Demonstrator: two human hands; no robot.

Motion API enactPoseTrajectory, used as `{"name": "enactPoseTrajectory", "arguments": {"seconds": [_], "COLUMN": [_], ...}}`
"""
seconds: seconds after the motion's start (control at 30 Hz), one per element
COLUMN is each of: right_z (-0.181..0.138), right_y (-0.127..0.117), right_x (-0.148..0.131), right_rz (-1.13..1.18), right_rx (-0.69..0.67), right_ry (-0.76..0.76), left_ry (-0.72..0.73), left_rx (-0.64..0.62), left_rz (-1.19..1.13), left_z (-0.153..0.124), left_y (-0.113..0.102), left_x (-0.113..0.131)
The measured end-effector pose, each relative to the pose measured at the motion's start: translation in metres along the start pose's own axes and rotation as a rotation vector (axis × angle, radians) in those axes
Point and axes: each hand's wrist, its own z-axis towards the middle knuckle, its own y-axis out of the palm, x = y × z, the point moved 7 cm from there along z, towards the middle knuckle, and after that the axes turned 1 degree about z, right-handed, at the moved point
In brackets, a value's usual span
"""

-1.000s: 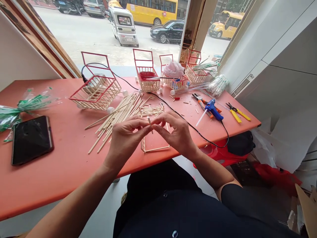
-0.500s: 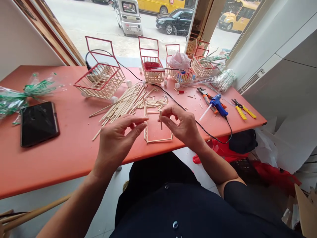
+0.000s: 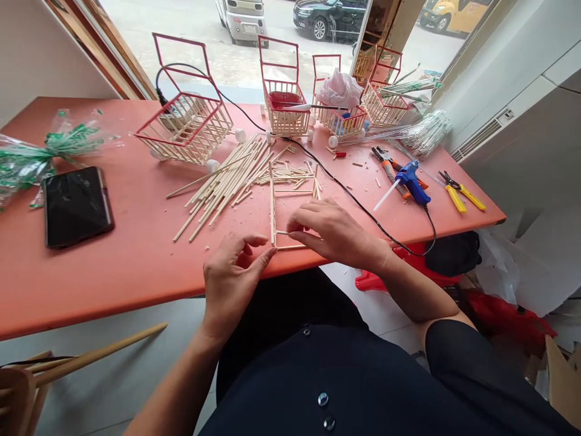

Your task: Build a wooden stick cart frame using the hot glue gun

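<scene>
The right hand (image 3: 338,233) pinches a short stick (image 3: 282,232) against the stick frame (image 3: 272,200), which lies at the table's (image 3: 136,260) near edge. The left hand (image 3: 229,278), loosely open and empty, touches the frame's corner. A careless nudge could skew the frame or tip it off.

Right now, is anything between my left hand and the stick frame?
Nothing visible. The left hand reaches the near corner of the stick frame; the right hand lies over it, pinching a short stick.
</scene>
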Motion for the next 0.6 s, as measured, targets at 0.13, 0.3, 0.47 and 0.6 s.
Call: {"name": "enactPoseTrajectory", "arguments": {"seconds": [0.13,0.3,0.47,0.6], "right_z": [0.0,0.0,0.002,0.003], "right_y": [0.004,0.006,0.007,0.008], "right_x": [-0.001,0.001,0.002,0.0], "right_rz": [-0.064,-0.088,-0.144,-0.208], "right_rx": [-0.071,-0.082,-0.058,-0.053], "right_ry": [0.0,-0.017,-0.045,-0.056], "left_ry": [0.1,0.099,0.059,0.058], "left_rx": [-0.035,-0.041,-0.033,-0.016], "left_rz": [0.053,0.043,0.06,0.077], "left_z": [0.002,0.005,0.007,0.008], "left_y": [0.004,0.007,0.008,0.007], "left_x": [0.008,0.013,0.015,0.016]}}
